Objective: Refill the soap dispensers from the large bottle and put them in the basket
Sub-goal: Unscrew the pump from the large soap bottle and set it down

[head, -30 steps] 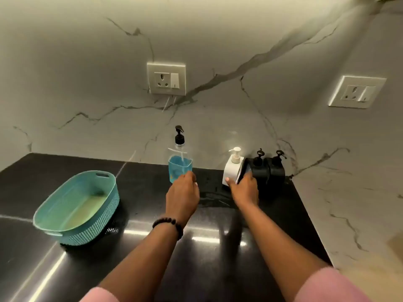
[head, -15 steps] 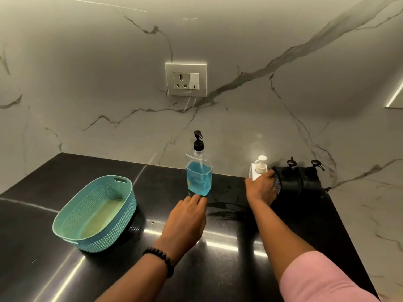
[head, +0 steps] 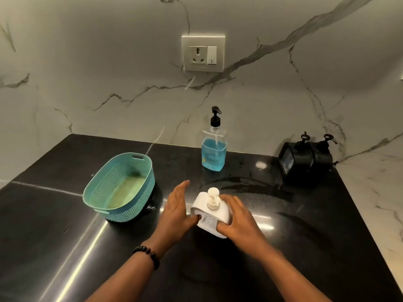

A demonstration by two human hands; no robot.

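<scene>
A white soap dispenser with a cream pump stands on the black counter in front of me. My right hand grips its right side, fingers curled round the body. My left hand touches its left side with the thumb, the other fingers straight. The large clear bottle, about half full of blue soap with a black pump, stands behind near the wall. Two black dispensers stand at the back right. The teal basket lies to the left with nothing in it.
A marble wall with a power socket rises behind the counter. A pale marble surface borders the counter on the right. Wet smears show on the black top between the bottle and the black dispensers.
My right hand has carried the white dispenser from beside the black ones to the front middle. My left hand has come away from the blue bottle and now touches the dispenser.
</scene>
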